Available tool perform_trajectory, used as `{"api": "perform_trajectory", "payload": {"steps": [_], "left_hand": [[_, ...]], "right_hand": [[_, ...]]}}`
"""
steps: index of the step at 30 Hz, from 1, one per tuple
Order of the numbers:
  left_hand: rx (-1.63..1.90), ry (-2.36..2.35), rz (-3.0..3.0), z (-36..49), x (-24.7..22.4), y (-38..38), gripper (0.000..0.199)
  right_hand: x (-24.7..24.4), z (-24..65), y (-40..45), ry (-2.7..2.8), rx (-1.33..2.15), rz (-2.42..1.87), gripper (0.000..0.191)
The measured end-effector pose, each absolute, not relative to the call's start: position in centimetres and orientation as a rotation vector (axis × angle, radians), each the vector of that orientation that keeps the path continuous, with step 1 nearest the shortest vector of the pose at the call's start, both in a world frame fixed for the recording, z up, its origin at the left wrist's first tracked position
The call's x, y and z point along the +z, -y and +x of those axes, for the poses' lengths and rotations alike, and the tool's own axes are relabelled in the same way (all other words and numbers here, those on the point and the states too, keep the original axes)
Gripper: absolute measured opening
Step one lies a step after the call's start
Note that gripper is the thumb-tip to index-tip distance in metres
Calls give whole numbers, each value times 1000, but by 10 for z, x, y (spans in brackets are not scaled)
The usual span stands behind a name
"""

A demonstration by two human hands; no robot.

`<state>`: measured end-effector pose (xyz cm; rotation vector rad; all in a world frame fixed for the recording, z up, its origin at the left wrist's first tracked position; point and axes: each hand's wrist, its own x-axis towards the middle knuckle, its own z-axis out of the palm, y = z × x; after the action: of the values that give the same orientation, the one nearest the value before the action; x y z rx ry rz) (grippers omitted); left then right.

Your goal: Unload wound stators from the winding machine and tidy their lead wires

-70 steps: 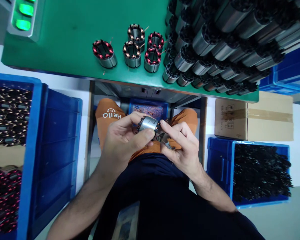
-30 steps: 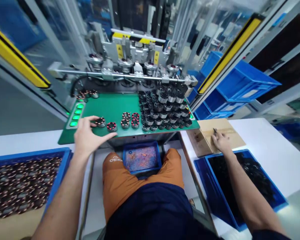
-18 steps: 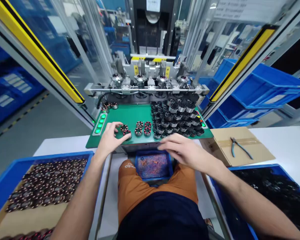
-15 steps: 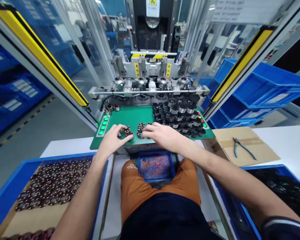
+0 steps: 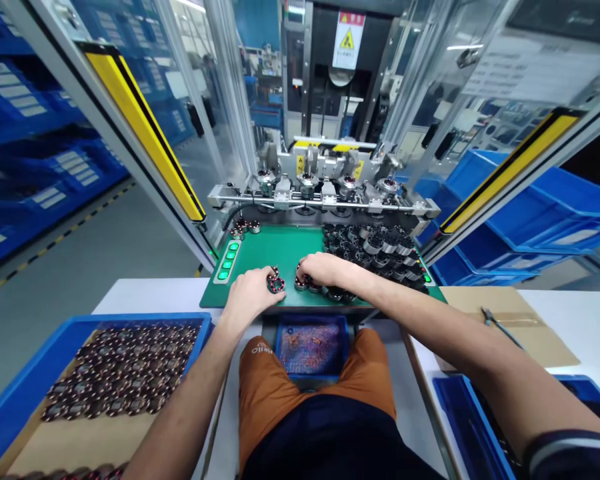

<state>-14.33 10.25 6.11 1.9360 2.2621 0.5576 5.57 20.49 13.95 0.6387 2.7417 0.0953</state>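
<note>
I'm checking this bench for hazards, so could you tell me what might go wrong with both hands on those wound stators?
The left hand grips wound stators right at the green mat's front edge; one might slip into the blue tray below. The right hand reaches beside the crowded black stators and might knock some over.

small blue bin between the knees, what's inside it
The small blue bin holds a loose layer of reddish, coppery scraps. Its near part is hidden behind the orange shorts, and what lies beneath the scraps cannot be seen.
</note>
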Motion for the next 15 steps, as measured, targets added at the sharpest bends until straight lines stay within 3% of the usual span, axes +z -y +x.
{"api": "perform_trajectory", "payload": {"steps": [9, 11, 15], "left_hand": [[609, -2144, 1769, -143, 97, -99, 37], [622, -2031, 1771, -155, 100, -94, 43], [867, -1762, 1415, -198, 73, -71, 77]], "right_hand": [[160, 64, -169, -2829, -148, 558, 28], [156, 78, -152, -2830, -337, 553, 30], [136, 119, -108, -2747, -1041, 784, 36]]}}
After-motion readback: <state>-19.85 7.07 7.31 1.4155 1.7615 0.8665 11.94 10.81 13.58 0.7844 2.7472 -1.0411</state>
